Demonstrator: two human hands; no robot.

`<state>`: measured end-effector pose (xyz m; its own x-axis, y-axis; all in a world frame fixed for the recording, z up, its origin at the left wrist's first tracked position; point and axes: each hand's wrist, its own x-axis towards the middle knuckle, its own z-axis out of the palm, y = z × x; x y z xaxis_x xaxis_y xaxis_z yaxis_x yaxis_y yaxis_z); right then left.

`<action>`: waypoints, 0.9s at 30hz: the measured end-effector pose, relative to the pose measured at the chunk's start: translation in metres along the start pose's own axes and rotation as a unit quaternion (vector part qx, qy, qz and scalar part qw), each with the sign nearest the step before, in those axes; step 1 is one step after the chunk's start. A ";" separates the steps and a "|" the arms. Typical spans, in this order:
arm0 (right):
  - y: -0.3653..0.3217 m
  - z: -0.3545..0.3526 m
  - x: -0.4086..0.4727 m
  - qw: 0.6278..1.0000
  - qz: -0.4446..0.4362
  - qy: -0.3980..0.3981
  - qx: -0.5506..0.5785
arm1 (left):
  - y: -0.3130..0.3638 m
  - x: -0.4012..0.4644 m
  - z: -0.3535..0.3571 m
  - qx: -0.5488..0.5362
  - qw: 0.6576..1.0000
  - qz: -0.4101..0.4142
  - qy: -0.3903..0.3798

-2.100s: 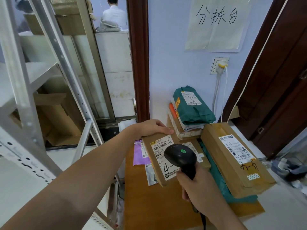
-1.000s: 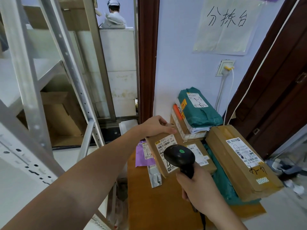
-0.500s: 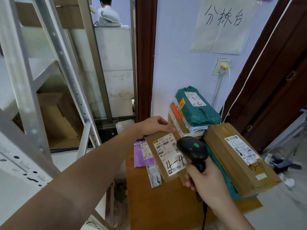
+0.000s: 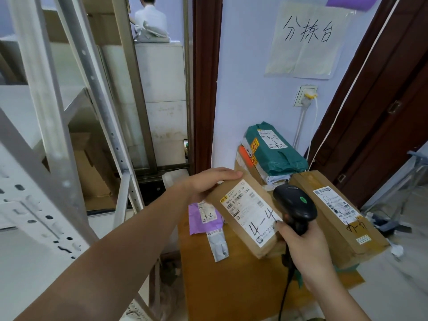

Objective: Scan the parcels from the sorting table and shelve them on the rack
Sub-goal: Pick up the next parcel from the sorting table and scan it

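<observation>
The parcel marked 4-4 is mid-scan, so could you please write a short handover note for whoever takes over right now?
Left hand: holds the far end of the 4-4 parcel, tilted up off the table.
Right hand: grips the scanner, beside the parcel's label.
On the table: long box at right, green bag on a stack at the back, purple bag and a small grey bag at left.
Done: 4-4 picked up; whether its scan registered cannot be told.
Left: shelve 4-4 on the rack at left, then scan and shelve the rest.
</observation>
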<state>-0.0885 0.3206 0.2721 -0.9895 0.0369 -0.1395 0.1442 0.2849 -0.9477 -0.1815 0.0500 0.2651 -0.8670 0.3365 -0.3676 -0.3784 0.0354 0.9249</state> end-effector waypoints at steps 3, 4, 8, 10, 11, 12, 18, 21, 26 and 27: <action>0.003 0.000 -0.001 0.999 0.007 0.033 0.022 | -0.007 -0.015 0.009 -0.018 0.997 0.044 0.060; 0.005 -0.002 -0.001 0.999 0.014 0.039 0.035 | -0.012 -0.017 0.013 -0.039 0.992 0.064 0.099; 0.008 -0.002 -0.006 0.996 0.027 0.021 0.078 | -0.043 -0.021 0.041 -0.202 0.952 0.150 0.173; 0.008 -0.001 -0.009 0.998 0.004 -0.009 0.059 | -0.055 -0.022 0.066 -0.237 0.936 0.164 0.202; 0.006 -0.001 -0.014 0.999 -0.014 -0.023 0.042 | -0.060 -0.024 0.078 -0.252 0.928 0.170 0.215; 0.006 -0.004 -0.017 0.998 -0.035 -0.038 0.023 | -0.067 -0.027 0.090 -0.272 0.920 0.171 0.224; 0.017 -0.033 -0.041 0.981 -0.110 -0.149 -0.058 | -0.102 -0.082 0.137 -0.302 0.920 0.148 0.200; 0.017 -0.039 -0.060 0.967 -0.138 -0.203 -0.067 | -0.110 -0.118 0.161 -0.300 0.914 0.134 0.236; 0.011 -0.025 -0.091 0.936 -0.179 -0.287 -0.099 | -0.125 -0.193 0.180 -0.300 0.882 0.159 0.326; 0.008 -0.020 -0.100 0.927 -0.194 -0.304 -0.106 | -0.128 -0.211 0.183 -0.298 0.876 0.163 0.344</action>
<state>0.0114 0.3380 0.2841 -0.7717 -0.6359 0.0033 -0.2900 0.3473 -0.8918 0.1092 0.1465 0.2416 -0.8734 -0.4153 -0.2546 0.0004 -0.5232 0.8522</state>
